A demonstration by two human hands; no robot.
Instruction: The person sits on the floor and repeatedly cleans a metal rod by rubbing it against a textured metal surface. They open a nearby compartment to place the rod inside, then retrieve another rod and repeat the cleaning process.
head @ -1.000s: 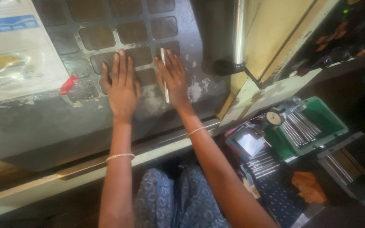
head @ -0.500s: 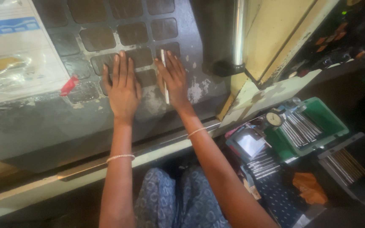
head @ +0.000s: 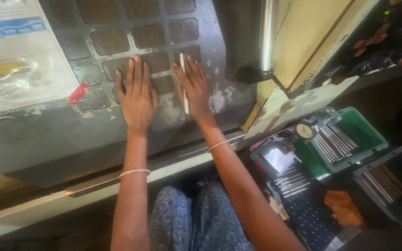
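Head view of two bare hands laid flat on a dark grey metal plate (head: 117, 135) whose surface carries a grid of shallow square recesses with rounded corners, dusty and scuffed, with pale chalky smears near its right part. A thin, straight, bright metal rod (head: 183, 83) lies on the plate with its long axis running away from the person, nearly parallel to the fingers. The right hand (head: 195, 88) rests palm down with the rod touching its thumb side, fingers extended and only slightly apart, not curled around the rod; whether the thumb presses on it cannot be told. The left hand (head: 137, 95) lies flat just beside, fingers straight and close together, apart from the rod and holding nothing, so the right hand is the nearer one. Each wrist bears a thin pale bangle. Left of the hands, a glossy plastic-covered sheet (head: 19, 60) overlaps the plate. Lower right, well apart from the hands, a green tray (head: 361, 130) holds further slim metal rods, with a round dial gauge (head: 306, 131) beside it
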